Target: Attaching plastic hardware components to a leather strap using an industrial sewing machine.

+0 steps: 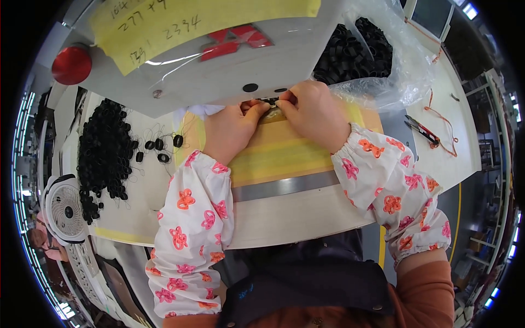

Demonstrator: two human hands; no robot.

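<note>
Both hands meet under the front edge of a large grey machine head (pixel 208 76), over a bed covered with yellow tape (pixel 284 156). My left hand (pixel 235 128) has thumb and fingers pinched together at a small dark piece (pixel 270 101). From the other side my right hand (pixel 314 112) pinches at the same spot, its thumb and forefinger close to the left fingertips. The fingers and the machine hide most of that piece, so its kind cannot be told. Flowered white sleeve covers (pixel 191 235) reach from both wrists up the forearms.
A heap of small black loops (pixel 104 153) lies left, several others trailing threads beside it. Behind my right hand, a clear plastic bag (pixel 407 71) holds more black bands (pixel 355 52). Thread snips (pixel 422 131) and orange cord (pixel 454 136) lie right. A white fan (pixel 66 210) stands beyond the left edge.
</note>
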